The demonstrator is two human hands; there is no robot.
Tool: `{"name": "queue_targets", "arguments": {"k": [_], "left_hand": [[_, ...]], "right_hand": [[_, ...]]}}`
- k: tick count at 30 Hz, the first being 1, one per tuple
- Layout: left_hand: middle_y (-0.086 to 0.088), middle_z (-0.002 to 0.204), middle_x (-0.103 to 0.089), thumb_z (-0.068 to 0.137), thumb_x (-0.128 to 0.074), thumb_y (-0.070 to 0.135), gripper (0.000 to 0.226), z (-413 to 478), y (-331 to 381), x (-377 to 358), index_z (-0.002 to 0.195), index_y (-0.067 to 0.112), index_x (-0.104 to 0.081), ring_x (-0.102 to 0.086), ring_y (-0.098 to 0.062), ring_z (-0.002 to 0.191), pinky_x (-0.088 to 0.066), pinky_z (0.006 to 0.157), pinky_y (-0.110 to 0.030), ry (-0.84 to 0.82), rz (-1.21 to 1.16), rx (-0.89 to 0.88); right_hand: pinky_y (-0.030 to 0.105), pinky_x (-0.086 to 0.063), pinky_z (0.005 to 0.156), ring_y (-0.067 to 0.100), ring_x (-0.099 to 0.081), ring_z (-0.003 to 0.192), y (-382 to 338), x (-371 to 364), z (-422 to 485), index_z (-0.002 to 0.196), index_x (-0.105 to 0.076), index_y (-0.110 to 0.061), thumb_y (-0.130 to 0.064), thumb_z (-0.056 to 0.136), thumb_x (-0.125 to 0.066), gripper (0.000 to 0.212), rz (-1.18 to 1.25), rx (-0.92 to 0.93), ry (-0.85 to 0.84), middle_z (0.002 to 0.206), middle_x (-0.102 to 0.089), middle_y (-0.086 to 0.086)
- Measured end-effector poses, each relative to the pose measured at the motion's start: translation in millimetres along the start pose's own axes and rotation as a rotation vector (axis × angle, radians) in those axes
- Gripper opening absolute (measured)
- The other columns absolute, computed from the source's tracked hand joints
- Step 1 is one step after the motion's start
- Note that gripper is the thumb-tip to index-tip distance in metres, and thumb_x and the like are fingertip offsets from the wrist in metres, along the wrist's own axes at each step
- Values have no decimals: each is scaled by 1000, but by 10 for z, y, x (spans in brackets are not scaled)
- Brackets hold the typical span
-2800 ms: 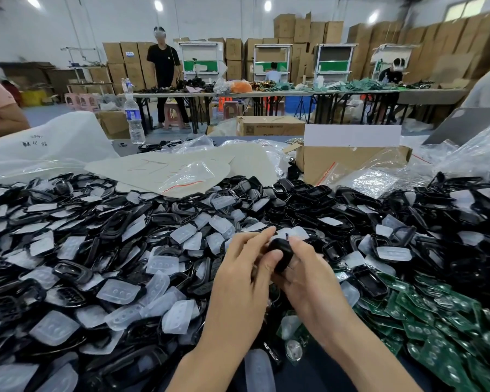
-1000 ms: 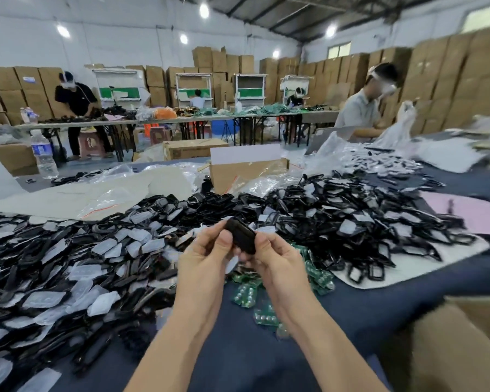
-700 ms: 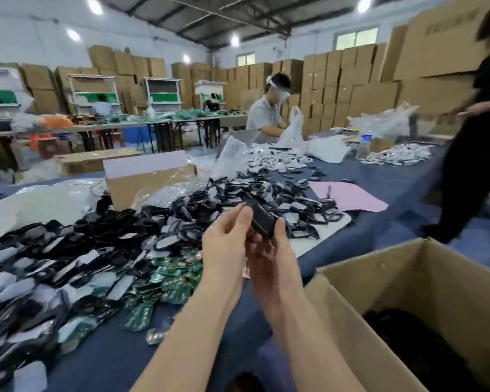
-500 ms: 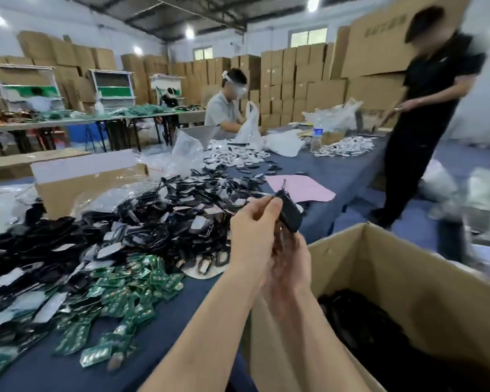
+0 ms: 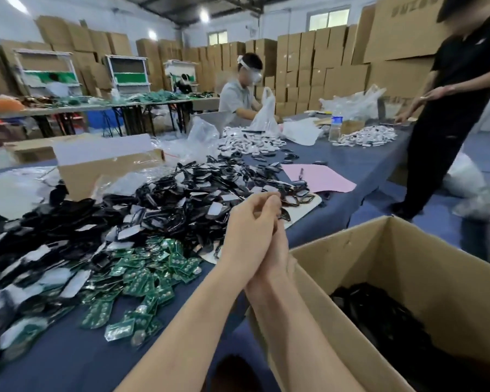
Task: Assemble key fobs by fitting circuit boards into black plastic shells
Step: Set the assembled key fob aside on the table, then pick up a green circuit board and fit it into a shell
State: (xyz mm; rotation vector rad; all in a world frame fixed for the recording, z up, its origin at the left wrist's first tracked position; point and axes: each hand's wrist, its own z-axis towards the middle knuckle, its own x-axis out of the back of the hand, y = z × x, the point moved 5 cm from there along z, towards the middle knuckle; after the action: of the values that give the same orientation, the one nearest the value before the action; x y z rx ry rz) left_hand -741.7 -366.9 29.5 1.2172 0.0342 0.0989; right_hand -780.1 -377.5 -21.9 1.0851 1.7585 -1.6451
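Seemingly, a fob [image 5: 285, 215] is pinched by the curled left hand [image 5: 249, 230], just left of the box [image 5: 351, 244]; the grip of the right hand [image 5: 279, 251] is hidden. If released early, it may be dropped short.

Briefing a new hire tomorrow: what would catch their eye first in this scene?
The sprawling heap of black shells filling the left and middle of the view, with green circuit boards spilled at its near edge. Then the left hand and right hand pressed together at centre, beside an open cardboard box at lower right.
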Motion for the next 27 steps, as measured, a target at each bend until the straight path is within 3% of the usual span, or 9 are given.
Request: {"name": "queue_targets", "arguments": {"k": [2,4,7,13,18,21,23,25,27], "left_hand": [[18,88,-75,101,-57,26,20,-11,-5,408,95,36,-73,-69,1,84,-54,78,-24,70,31,-5],[20,91,-75,101,-56,25,23,-49,-17,893,93,41,-71,-69,3,87,-55,79,-23,136,104,-3],[17,89,-75,102,-54,20,26,-233,-71,1705,96,39,-71,-70,0,86,-53,74,-20,252,183,27],[25,85,-70,103,-53,17,33,-928,-337,2928,98,48,-63,-66,4,83,-51,70,-13,387,589,76],[25,114,-53,98,-52,23,37,-1113,-588,3078,133,34,-51,-50,2,108,-42,91,-14,155,912,84],[25,112,-45,84,-44,25,44,-1046,-609,3026,127,32,-47,-42,-5,108,-39,90,-25,31,926,56],[11,119,-52,86,-44,27,39,-991,-632,2928,123,21,-53,-43,-14,114,-37,96,-31,-91,1002,-4],[-5,132,-55,89,-34,40,54,-936,-717,2758,130,13,-56,-43,-26,128,-33,110,-39,-259,1163,-43],[-6,148,-47,84,-16,57,79,-875,-828,2602,146,17,-43,-34,-28,140,-24,120,-43,-373,1275,19]], "right_hand": [[15,-54,52,7,-70,68,307,-151,-81,87,-70,-19,-27,108,-39,39,67,-84,32,78,-70,-3],[20,-56,57,14,-73,73,743,-437,-197,83,-73,-10,-27,108,-42,42,137,-227,-82,80,-72,5],[31,-55,70,18,-71,82,1238,-688,-405,90,-76,-10,-29,104,-47,37,-122,-244,-130,88,-74,6],[20,-51,54,8,-62,62,2085,-1060,-778,94,-75,-17,-26,108,-41,38,-423,-156,-236,78,-69,-3],[25,-49,63,7,-57,68,2327,-1202,-877,90,-75,-24,-32,108,-41,39,-547,-28,-319,73,-67,-12],[18,-47,68,3,-58,72,2196,-1274,-836,86,-72,-34,-32,108,-40,39,-647,201,-387,80,-68,-13],[13,-46,68,3,-60,74,2072,-1377,-799,88,-70,-37,-36,108,-37,39,-660,309,-455,82,-68,-13],[12,-46,67,1,-59,72,2015,-1510,-716,91,-70,-37,-40,108,-35,39,-671,312,-506,81,-68,-13],[12,-45,60,-3,-53,63,2009,-1647,-617,97,-68,-34,-40,109,-34,37,-734,312,-542,82,-67,-15]]}}
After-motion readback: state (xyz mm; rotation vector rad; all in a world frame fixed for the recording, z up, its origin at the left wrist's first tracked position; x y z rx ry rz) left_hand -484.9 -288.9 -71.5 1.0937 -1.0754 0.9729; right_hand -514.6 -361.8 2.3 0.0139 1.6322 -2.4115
